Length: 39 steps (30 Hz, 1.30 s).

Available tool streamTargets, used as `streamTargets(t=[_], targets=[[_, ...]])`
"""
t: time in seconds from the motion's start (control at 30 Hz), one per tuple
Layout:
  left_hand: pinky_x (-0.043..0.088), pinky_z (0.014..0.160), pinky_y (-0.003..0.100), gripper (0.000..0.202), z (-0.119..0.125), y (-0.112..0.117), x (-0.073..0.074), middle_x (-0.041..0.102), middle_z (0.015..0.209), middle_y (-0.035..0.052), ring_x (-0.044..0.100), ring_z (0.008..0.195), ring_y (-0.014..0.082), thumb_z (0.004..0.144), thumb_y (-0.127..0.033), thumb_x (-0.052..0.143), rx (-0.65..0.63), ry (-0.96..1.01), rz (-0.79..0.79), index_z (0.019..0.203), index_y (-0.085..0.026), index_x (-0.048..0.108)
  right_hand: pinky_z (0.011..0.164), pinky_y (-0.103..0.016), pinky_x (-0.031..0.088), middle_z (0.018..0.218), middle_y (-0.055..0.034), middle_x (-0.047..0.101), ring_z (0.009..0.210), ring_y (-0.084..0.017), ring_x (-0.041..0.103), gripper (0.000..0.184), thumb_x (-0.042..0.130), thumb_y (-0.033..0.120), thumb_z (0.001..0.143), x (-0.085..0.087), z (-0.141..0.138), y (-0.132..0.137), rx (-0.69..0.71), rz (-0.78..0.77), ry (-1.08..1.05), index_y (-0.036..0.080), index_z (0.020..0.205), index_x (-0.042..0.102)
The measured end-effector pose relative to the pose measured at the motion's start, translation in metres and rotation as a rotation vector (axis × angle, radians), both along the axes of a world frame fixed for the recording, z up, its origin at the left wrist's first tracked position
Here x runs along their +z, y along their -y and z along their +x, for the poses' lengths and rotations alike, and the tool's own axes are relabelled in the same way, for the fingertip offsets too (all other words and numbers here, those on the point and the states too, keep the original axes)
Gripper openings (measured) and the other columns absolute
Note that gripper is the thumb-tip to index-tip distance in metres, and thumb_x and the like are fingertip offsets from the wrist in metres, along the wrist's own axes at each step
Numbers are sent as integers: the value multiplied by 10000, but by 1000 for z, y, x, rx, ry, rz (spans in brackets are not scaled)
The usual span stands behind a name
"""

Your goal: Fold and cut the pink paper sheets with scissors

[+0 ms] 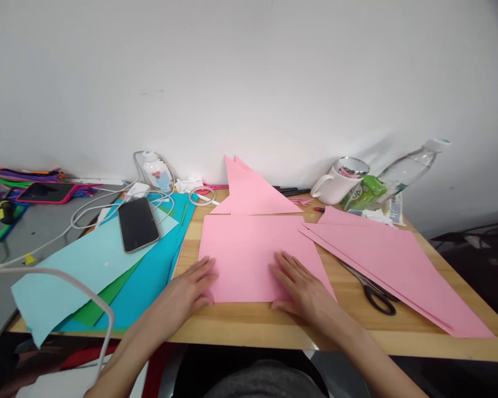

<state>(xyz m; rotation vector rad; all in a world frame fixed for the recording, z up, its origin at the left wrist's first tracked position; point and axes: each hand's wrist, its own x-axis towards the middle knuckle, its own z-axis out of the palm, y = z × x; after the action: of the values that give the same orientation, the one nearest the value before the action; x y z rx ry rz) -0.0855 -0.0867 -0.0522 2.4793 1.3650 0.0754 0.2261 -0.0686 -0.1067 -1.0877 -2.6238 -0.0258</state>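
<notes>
A pink sheet [244, 249] lies flat on the wooden counter [240, 323], squared up near the front edge, with a hand resting at either side of it. The left hand [194, 283] lies palm down across the sheet's left edge, fingers close together and thumb a little apart, pinching nothing. The right hand [299, 284] is laid flat on the lower right part, fingers slightly spread, also gripping nothing. Just behind the sheet sit pointed pink pieces [255, 193], and to the right larger pink pieces [382, 254] with slanting edges overlap one another, one corner reaching over the sheet's upper right side. Scissors [377, 298] lie partly under these, handles toward the front and out of both hands. Judging by the slanted shapes, some shaping of the pink paper looks done, while the middle sheet has straight sides and no crease or cut that I can make out across its face, so work on it seems barely begun. Whether it is one layer or several, I cannot tell. Blue and green papers [145, 282] lie to the left, beneath a phone [139, 224].
</notes>
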Motion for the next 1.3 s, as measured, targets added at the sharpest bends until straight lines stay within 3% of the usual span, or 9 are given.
streamTargets(t=[0.23,0.33,0.57,0.67,0.77,0.9,1.03,1.17,1.3], targets=[[396,1033,426,429,1,0,2,425,1410,120,352,1325,245,809,-310,624,4,56,24,1220,-193,579,1035,-553,379,1370,-183,491,1321,-332,367,389,605,296,854,19,-2,2,25,-114,-53,167,1220,576],[411,1028,408,275,0,0,2,482,1378,85,369,1319,230,855,-281,562,-31,109,31,1106,-217,655,1025,-578,375,1321,-124,558,1307,-319,395,203,517,197,901,22,-5,3,38,-172,-106,202,1051,652],[412,1032,444,294,1,-1,2,653,1187,50,538,1191,215,893,-142,438,-10,175,118,1080,-216,652,979,-511,460,1117,-125,687,1153,-259,579,233,383,96,924,15,-11,2,76,-86,-200,158,854,596],[423,1017,435,254,-1,1,4,691,1096,52,574,1138,218,892,-149,446,12,182,82,1023,-210,655,887,-442,539,1071,-135,703,1065,-264,637,235,387,112,921,27,-15,8,84,-101,-161,157,785,573],[458,969,388,256,-4,5,10,686,1072,56,577,1121,209,889,-146,442,0,204,13,1049,-218,628,736,-380,586,1114,-120,686,993,-255,669,231,399,158,934,46,-21,18,73,-227,-100,167,772,563],[433,987,342,256,-4,11,18,662,1109,41,556,1136,177,895,-138,419,-87,243,-84,1033,-230,614,704,-369,560,1078,-97,687,914,-260,680,153,537,310,899,72,-33,27,58,-438,-1,174,857,594],[407,1006,339,267,0,17,30,656,1114,33,555,1125,164,897,-119,405,-187,222,-156,995,-234,625,629,-324,510,912,-64,700,787,-250,684,294,569,443,859,89,-55,29,113,-581,72,174,972,607],[477,892,269,295,5,22,45,635,1141,-12,591,1044,135,867,-78,415,-162,200,-156,931,-266,633,546,-284,431,893,-90,702,713,-248,670,458,600,542,790,91,-90,31,196,-571,97,140,1009,608],[478,908,249,312,10,23,48,566,1241,-13,575,1089,131,856,-65,430,-122,237,-56,962,-282,627,473,-223,324,709,-37,665,566,-157,586,241,644,381,811,80,-116,27,56,-735,-167,148,774,598]])
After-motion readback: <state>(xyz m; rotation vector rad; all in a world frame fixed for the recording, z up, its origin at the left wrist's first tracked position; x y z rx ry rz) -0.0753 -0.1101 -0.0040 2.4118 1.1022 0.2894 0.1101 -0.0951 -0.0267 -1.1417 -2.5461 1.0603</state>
